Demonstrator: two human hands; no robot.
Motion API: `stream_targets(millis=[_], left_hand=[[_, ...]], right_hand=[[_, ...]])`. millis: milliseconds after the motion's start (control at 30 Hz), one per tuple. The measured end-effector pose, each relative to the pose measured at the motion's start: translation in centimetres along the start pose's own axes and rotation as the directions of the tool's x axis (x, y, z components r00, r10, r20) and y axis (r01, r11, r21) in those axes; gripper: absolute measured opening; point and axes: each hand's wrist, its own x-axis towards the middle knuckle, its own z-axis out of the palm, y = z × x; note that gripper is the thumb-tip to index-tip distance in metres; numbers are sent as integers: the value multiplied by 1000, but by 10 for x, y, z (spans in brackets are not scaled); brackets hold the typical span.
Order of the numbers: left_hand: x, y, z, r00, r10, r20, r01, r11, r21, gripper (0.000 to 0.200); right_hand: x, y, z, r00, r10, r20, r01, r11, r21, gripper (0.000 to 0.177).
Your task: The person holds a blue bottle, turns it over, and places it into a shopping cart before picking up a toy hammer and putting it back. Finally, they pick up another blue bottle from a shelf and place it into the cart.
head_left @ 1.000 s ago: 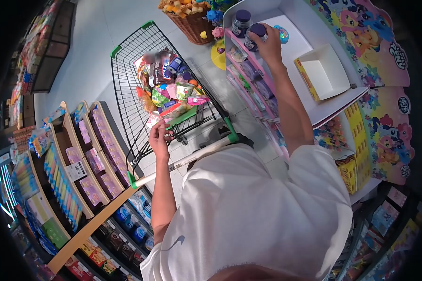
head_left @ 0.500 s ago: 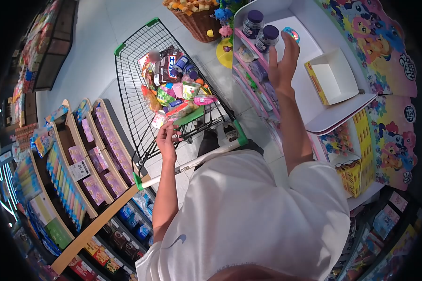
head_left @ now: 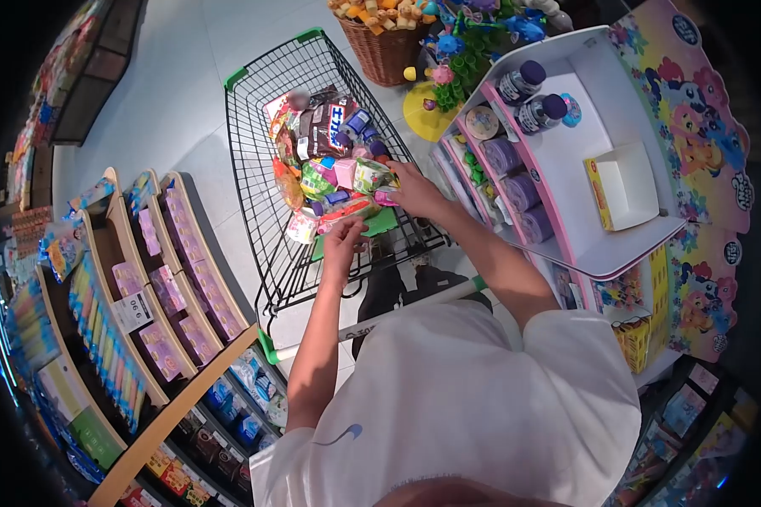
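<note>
The wire shopping cart (head_left: 249, 182) in front of me holds a heap of packaged sweets. My right hand (head_left: 418, 194) reaches over its right side, thumb and fingers apart at a green-and-white packet (head_left: 370, 176) and a pink packet (head_left: 386, 197). Part of the fingers is hidden, and no firm hold shows. Over the near end of the heap is my left hand (head_left: 343, 247), its fingers loosely bent and nothing visible in them. Just beyond it lies a red packet (head_left: 344, 213). A brown bag (head_left: 323, 131) and purple-lidded bottles (head_left: 359, 127) sit at the far part.
At right, a display stand (head_left: 579, 245) carries two purple-lidded jars (head_left: 539, 112), a round blue item (head_left: 571, 110) and an open box (head_left: 630, 190). Shelves of packets (head_left: 165, 291) run along the left. A wicker basket (head_left: 380, 51) stands beyond the cart.
My right hand has moved from beside the jars on the stand, left and down into the cart. My left hand has shifted slightly right, closer to the packets. The view has shifted.
</note>
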Motion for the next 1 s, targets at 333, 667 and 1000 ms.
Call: stream_targets(millis=[333, 667, 1000], left_hand=[[44, -60, -53, 997, 82, 3, -82, 991, 105, 31], [59, -35, -82, 998, 36, -44, -39, 998, -58, 32], [83, 3, -85, 997, 24, -69, -37, 980, -194, 24]], right_hand=[[162, 17, 79, 986, 116, 123, -107, 991, -76, 73], [255, -38, 92, 875, 448, 184, -405, 885, -230, 82], [318, 5, 128, 899, 435, 43, -428, 897, -112, 92]])
